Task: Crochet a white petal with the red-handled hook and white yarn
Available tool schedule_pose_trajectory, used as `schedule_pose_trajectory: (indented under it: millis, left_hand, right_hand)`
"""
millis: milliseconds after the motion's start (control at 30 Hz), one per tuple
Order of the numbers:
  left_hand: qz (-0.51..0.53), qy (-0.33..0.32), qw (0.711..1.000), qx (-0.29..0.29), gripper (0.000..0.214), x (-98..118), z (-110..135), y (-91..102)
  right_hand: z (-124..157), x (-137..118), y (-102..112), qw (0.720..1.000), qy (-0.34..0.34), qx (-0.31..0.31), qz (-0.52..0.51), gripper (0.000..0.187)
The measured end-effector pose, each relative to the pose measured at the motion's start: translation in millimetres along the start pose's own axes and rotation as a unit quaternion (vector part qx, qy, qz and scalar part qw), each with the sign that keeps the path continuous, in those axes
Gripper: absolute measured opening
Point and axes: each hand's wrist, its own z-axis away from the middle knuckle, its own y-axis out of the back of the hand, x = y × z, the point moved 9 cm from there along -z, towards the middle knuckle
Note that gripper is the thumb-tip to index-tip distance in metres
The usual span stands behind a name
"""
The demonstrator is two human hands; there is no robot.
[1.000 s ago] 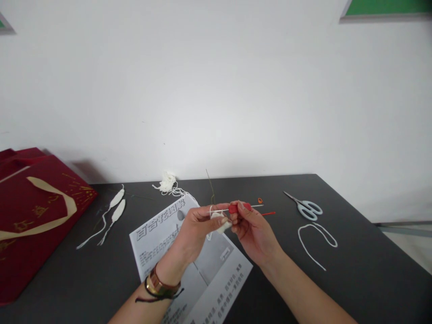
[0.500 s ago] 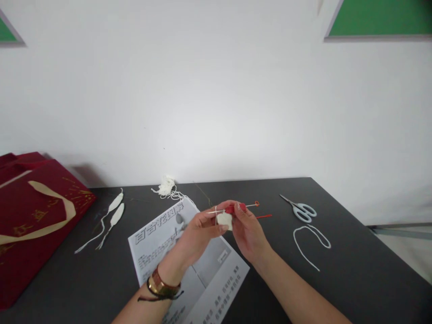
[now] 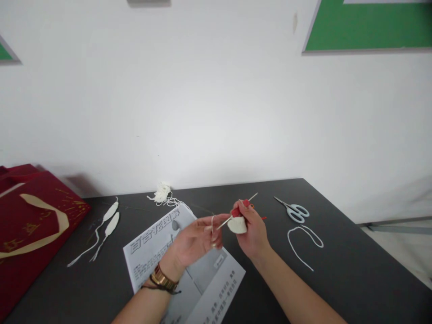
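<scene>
The right hand (image 3: pixel 252 230), in the lower middle of the frame, is closed around a thin metal crochet hook with a red grip (image 3: pixel 236 211). The thumb and the fingers press on the red part. The hook is tilted: one bare metal end rises to the upper right and the other points down-left toward the left hand (image 3: pixel 195 239). A small white crocheted piece (image 3: pixel 237 225) lies just under the red grip, touching the fingers of the right hand.

The left hand is half curled just beside the lower metal end. A loop of thin white yarn (image 3: pixel 212 221) goes around its forefinger. I cannot tell if its fingertips pinch something.

Both hands are above a printed white paper sheet (image 3: pixel 151 252) on the dark grey table (image 3: pixel 354 270). Right of the hands lie scissors with pale blue handles (image 3: pixel 292 210) and a loose white cord (image 3: pixel 304 238). At the left are two white crocheted petals (image 3: pixel 110 218) and a dark red gift bag (image 3: pixel 30 225).
</scene>
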Motion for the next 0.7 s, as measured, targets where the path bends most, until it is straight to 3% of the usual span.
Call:
schedule_pose_trajectory:
  millis: [100,200,333,433,600,700]
  left_hand:
    - [-0.040,0.027,0.999,-0.003,0.029,10.5,2.3,19.5]
    - [-0.143,0.048,0.988,0.012,0.038,16.2,4.9,29.1]
    - [-0.250,0.018,0.967,0.035,0.012,23.7,6.0,30.7]
    - [-0.202,-0.008,0.979,0.031,0.033,23.2,5.1,30.7]
    - [-0.099,-0.033,0.995,0.002,0.033,19.6,4.7,21.9]
    - [-0.067,-0.016,0.997,-0.017,0.080,12.5,5.8,1.9]
  right_hand:
    - [-2.7,-3.2,-4.2,0.999,-0.028,-0.032,-0.024,0.015]
    - [-0.6,-1.1,-6.0,0.997,-0.058,-0.036,-0.031,0.015]
    - [2.8,-6.4,-12.3,0.996,-0.062,-0.057,-0.030,0.017]
    - [2.8,-14.5,-13.8,0.997,-0.042,-0.059,-0.018,0.016]
    - [4.7,-11.9,-15.5,0.998,-0.035,-0.059,-0.002,0.020]
    - [7.4,-6.4,-16.3,0.998,-0.032,-0.060,0.014,0.022]
